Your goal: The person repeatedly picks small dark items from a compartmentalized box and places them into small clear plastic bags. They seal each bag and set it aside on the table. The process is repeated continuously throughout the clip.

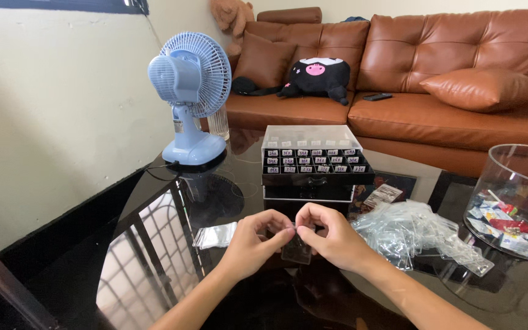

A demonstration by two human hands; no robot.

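At lower centre, the left hand point(253, 241) and right hand point(331, 235) pinch one small clear bag point(296, 250) between them (contents unclear). A heap of clear bags point(410, 235) at right lies unhandled; the compartment box point(313, 160) behind looks stocked.

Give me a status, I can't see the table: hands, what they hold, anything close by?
Left hand and right hand both in pinch grip on small clear bag. Bag held above glass table. Bag pile right, organizer box behind; nothing blocking.

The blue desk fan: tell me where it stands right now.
In the head view the blue desk fan stands on the glass table at its far left, left of the compartment organiser box and beyond the left hand.
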